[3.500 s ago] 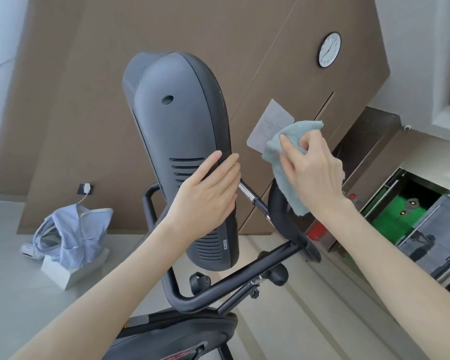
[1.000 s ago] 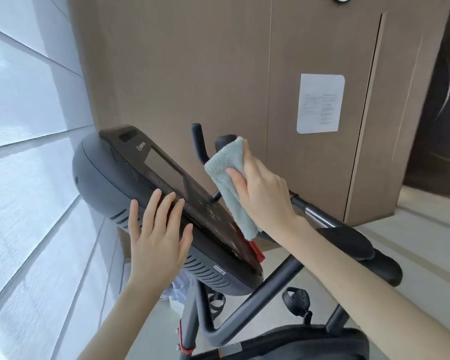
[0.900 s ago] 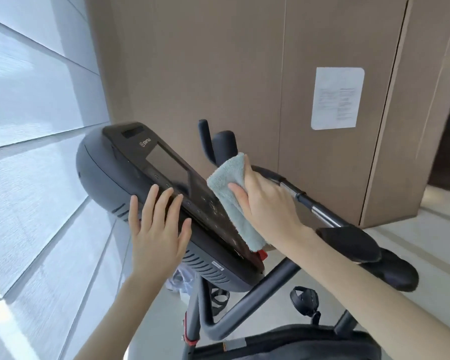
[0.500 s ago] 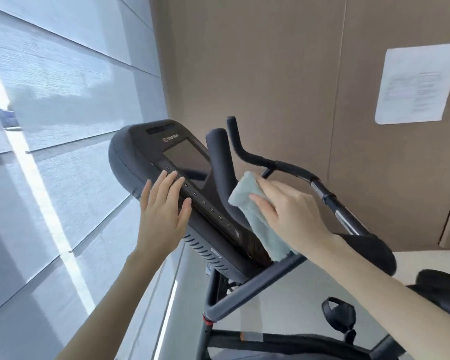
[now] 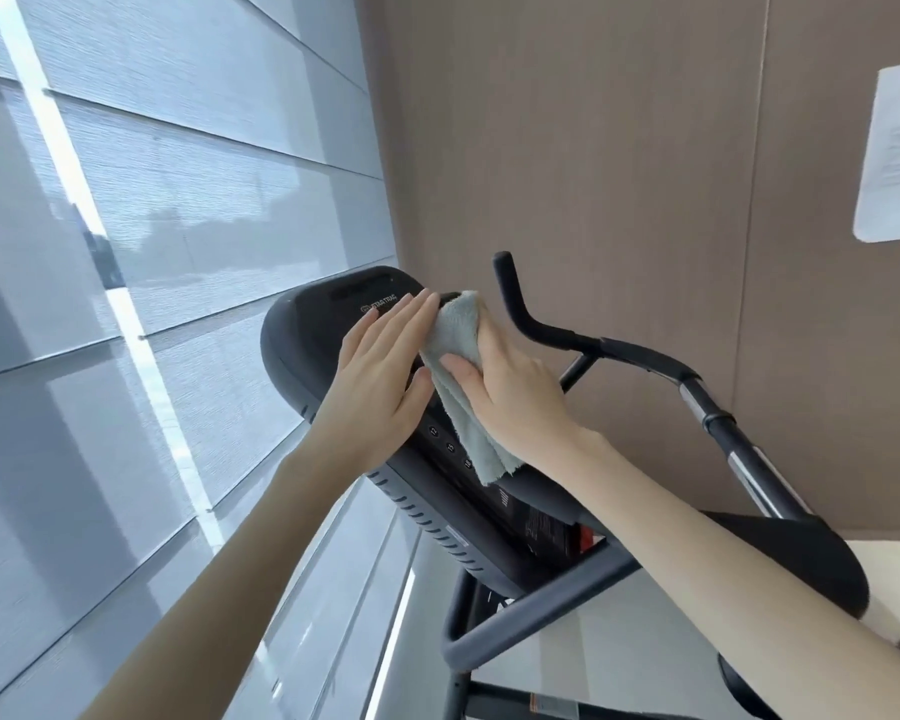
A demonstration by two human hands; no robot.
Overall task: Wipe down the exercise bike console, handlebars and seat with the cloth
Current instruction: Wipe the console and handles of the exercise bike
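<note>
Two hands: I am working both on the console [image 5: 328, 324].
Left hand [image 5: 380, 387]: lying flat, fingers together.
Right hand [image 5: 515, 392]: pinching the pale grey-blue cloth [image 5: 455, 376], rumpled, against the console face.

The bike's dark console [image 5: 302, 350] carried everything, its face tilted up toward the camera. 2 hands lay directly on it. The left hand [image 5: 380, 387] rested flat, fingers [image 5: 406, 317] stretched toward the console's top edge, just below the printed logo. Touching those fingers on their right side, the grey cloth [image 5: 455, 402] lay pressed on the face under the right hand [image 5: 515, 397], whose thumb lay over it. The cloth's loose end hung down the face, beside a row of small round buttons [image 5: 450, 447] below the fingers. Farther below, pale floor [image 5: 619, 652] showed behind the frame tube [image 5: 536, 613]; where the frame met it was out of view.
</note>
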